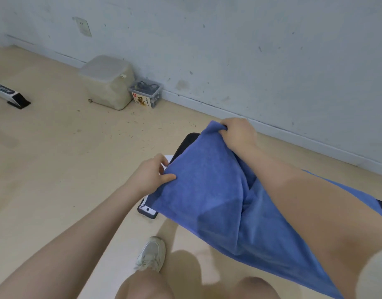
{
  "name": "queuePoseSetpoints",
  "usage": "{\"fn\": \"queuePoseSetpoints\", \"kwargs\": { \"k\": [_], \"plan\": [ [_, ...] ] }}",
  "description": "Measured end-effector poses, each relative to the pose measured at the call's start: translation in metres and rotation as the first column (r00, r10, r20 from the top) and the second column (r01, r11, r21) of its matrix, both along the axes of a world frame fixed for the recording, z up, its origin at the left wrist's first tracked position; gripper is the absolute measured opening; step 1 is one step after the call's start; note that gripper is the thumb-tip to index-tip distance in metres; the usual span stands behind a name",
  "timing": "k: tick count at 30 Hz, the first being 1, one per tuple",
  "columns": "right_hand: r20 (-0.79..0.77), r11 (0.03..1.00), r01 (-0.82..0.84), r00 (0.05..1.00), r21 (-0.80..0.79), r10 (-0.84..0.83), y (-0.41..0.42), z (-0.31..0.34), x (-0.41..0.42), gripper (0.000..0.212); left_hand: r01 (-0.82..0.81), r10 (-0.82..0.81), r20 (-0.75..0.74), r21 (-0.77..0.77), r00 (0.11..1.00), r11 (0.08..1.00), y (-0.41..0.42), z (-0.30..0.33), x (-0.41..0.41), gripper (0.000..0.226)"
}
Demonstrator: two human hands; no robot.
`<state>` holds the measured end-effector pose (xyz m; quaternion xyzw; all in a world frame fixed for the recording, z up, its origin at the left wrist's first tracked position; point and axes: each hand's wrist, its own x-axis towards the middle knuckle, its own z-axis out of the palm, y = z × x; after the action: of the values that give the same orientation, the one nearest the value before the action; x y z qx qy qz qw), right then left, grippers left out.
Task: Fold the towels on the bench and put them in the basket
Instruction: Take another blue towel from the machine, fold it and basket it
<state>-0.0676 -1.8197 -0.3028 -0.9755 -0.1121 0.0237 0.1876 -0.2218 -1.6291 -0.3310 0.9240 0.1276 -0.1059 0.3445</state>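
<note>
A large blue towel (213, 197) is lifted above the dark bench (186, 143), which it mostly hides. My left hand (152, 174) pinches the towel's near-left corner between thumb and fingers. My right hand (237, 134) grips the far corner, fingers curled round a bunch of cloth. The towel hangs down and to the right, under my right forearm, with a deep fold in its middle. No basket is in view.
A bench foot (147, 211) stands on the beige floor under the towel. A grey lidded bin (109, 82) and a clear box (147, 92) stand by the wall. A white device (7, 92) lies at far left. My shoe (152, 254) and knees are below.
</note>
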Motion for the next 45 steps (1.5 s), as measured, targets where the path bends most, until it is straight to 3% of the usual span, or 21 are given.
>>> {"fn": "queuePoseSetpoints", "kwargs": {
  "k": [3,5,8,11,13,15,17,20,24,27,31,35,38,41,45],
  "plan": [
    [0.059,0.998,-0.051,0.997,0.029,0.05,0.018,0.007,0.004,0.016,0.011,-0.011,-0.035,0.019,0.999,1.0,0.004,-0.003,0.006,0.02],
    [0.014,0.988,-0.071,0.997,0.136,0.07,0.03,0.008,0.006,0.016,-0.009,0.009,-0.024,0.004,1.0,1.0,0.008,-0.003,0.007,0.03],
    [-0.043,0.943,-0.082,0.994,0.322,0.101,0.044,0.003,0.004,0.023,-0.112,0.112,0.002,-0.044,0.994,0.993,0.021,-0.005,0.001,0.027],
    [-0.015,0.895,-0.152,0.985,0.418,0.174,0.056,-0.007,-0.001,0.026,-0.208,0.207,0.018,0.009,0.978,0.978,0.037,-0.013,-0.01,0.02],
    [-0.083,0.869,-0.212,0.958,0.447,0.276,0.057,-0.015,-0.009,0.042,-0.239,0.24,-0.03,0.033,0.97,0.97,0.044,-0.019,-0.015,0.01],
    [-0.138,0.881,-0.246,0.936,0.405,0.324,0.049,-0.021,-0.018,0.058,-0.25,0.254,-0.1,0.055,0.962,0.967,0.046,-0.023,-0.019,0.031],
    [-0.116,0.9,-0.242,0.946,0.361,0.301,0.034,-0.026,-0.026,0.059,-0.25,0.258,-0.051,0.132,0.965,0.959,0.04,-0.026,-0.018,0.052],
    [-0.029,0.914,-0.167,0.981,0.369,0.191,-0.006,-0.023,-0.039,0.046,-0.173,0.156,0.127,0.14,0.98,0.975,0.008,-0.016,-0.007,0.045],
    [0.077,0.94,0.036,0.995,0.34,-0.066,-0.09,-0.018,-0.053,0.035,0.159,-0.185,0.286,0.115,0.94,0.981,-0.065,0.001,0.016,0.036],
    [-0.002,0.952,0.209,0.977,0.223,-0.214,-0.158,-0.024,-0.056,0.036,0.313,-0.338,0.258,0.134,0.905,0.94,-0.12,0.007,0.037,0.045],
    [-0.121,0.949,0.314,0.942,-0.011,-0.313,-0.237,-0.036,-0.06,0.044,0.465,-0.469,0.151,0.06,0.87,0.883,-0.183,0.0,0.061,0.05],
    [-0.146,0.946,0.316,0.935,-0.068,-0.323,-0.267,-0.042,-0.05,0.036,0.364,-0.347,0.166,-0.083,0.923,0.928,-0.201,-0.008,0.074,0.049],
    [-0.14,0.956,0.285,0.946,-0.072,-0.293,-0.274,-0.041,-0.042,0.015,0.297,-0.273,0.174,-0.133,0.946,0.946,-0.206,-0.003,0.079,0.044],
    [-0.134,0.937,0.294,0.938,-0.187,-0.321,-0.285,-0.038,-0.042,0.011,0.376,-0.373,0.105,-0.018,0.922,0.926,-0.21,-0.009,0.087,0.046],
    [-0.091,0.841,0.33,0.911,-0.428,-0.403,-0.3,-0.03,-0.048,0.023,0.415,-0.441,0.013,0.314,0.897,0.854,-0.215,-0.029,0.093,0.061]
  ]
}}
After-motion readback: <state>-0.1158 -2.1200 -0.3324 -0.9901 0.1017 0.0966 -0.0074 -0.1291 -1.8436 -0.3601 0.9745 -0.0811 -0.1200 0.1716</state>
